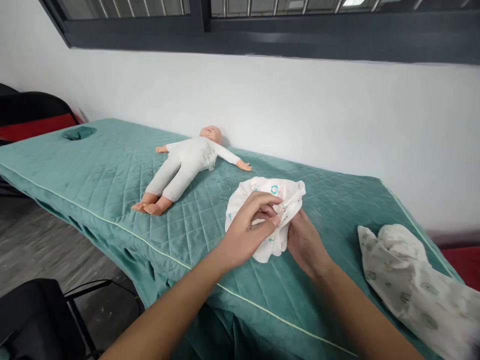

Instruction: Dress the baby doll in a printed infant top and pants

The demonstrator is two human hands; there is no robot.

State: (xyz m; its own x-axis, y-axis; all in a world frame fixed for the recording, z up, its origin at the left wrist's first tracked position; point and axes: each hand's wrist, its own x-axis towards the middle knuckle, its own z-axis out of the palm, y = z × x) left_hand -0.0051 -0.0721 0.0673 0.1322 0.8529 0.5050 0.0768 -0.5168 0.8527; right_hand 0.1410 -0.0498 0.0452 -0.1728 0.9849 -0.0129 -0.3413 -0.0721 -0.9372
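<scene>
A small white printed baby garment (268,197) lies bunched on the green quilted table (93,170) near its front edge. My left hand (247,227) pinches the garment's near edge with fingers closed on the cloth. Under the same edge, my right hand (305,242) grips the fabric from the right, its fingers partly hidden. A baby doll (183,165) in a white bodysuit lies on its back to the left, arms spread, clear of both hands.
A second patterned cloth (408,280) lies at the table's right end. A white wall runs behind the table under a dark window frame. A black chair (33,320) stands at the lower left, and a red-and-black seat (30,120) at the far left.
</scene>
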